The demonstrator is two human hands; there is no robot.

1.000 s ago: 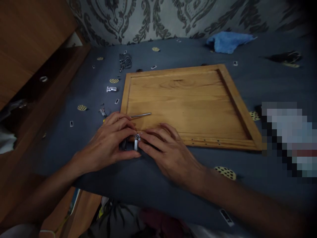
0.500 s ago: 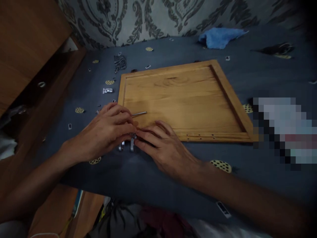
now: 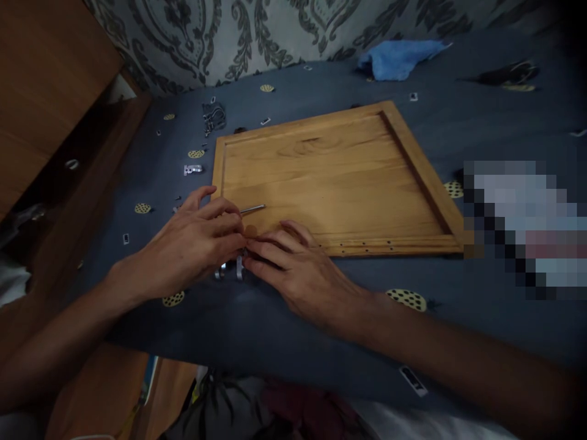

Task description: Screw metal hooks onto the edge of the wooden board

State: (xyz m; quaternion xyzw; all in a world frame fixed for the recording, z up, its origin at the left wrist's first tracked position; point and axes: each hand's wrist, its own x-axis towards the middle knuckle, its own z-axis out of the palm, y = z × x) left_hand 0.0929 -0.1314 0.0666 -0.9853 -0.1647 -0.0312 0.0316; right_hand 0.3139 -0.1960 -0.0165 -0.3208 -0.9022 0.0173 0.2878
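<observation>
A wooden panel [image 3: 339, 177] with a raised frame lies flat on a blue patterned cloth. At its near left corner both my hands meet over a small metal hinge [image 3: 232, 269]. My left hand [image 3: 192, 244] curls its fingers over the hinge from the left. My right hand [image 3: 288, 269] pinches it from the right with fingertips pressed together. A thin metal rod [image 3: 253, 209], perhaps a screwdriver shaft, lies on the panel just beyond my left fingers. Most of the hinge is hidden under my fingers.
Another metal hinge [image 3: 192, 169] and a pile of metal hardware [image 3: 213, 116] lie left of the panel among small scattered parts. A blue rag [image 3: 397, 58] sits at the back. Wooden furniture [image 3: 50, 91] stands on the left. A blurred patch [image 3: 523, 226] covers the right.
My hands stay together on the hinge at the panel's near left corner, with a second metal leg now showing. The view has shifted slightly, so everything sits a little higher and further left.
</observation>
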